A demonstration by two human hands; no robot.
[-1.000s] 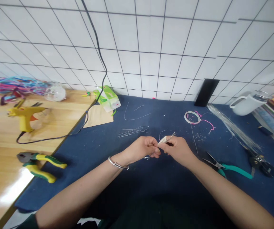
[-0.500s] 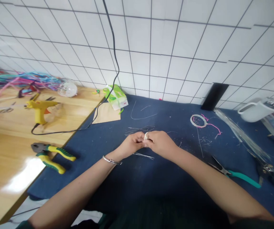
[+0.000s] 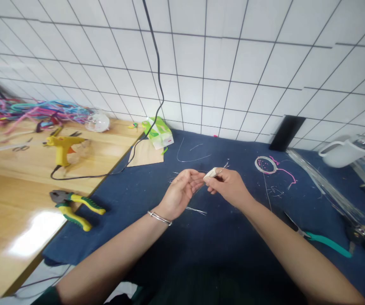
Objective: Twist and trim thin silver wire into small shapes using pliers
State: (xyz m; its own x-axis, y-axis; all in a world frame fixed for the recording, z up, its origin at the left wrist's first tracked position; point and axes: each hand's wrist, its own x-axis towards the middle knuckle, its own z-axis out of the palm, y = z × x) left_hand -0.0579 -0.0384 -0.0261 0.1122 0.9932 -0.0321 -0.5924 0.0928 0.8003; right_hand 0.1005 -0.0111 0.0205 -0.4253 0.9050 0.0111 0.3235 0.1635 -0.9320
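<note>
My right hand (image 3: 228, 185) is closed on a small off-white piece (image 3: 211, 173), pinched between thumb and fingers. Thin wire ends show just beyond that hand. Beside it on the left, my left hand (image 3: 182, 190) has its palm turned up and its fingers spread, the fingertips close to the off-white piece. A silver bracelet (image 3: 159, 218) circles the left wrist. Short thin wires (image 3: 197, 210) lie on the dark blue cloth (image 3: 201, 250) below the hands, and others lie partly behind the left hand.
Yellow-green pliers (image 3: 76, 207) and a yellow glue gun (image 3: 62, 150) are at left. A green tissue pack (image 3: 158, 132) stands near the tiled wall. Right are a white ring (image 3: 265, 165), teal-handled pliers (image 3: 327, 243), a wire bundle (image 3: 322, 182) and a white mug (image 3: 343, 153).
My hands have come apart slightly. The left hand has opened and turned palm up, while the right has moved right and shows more of the off-white piece. The view has shifted a little.
</note>
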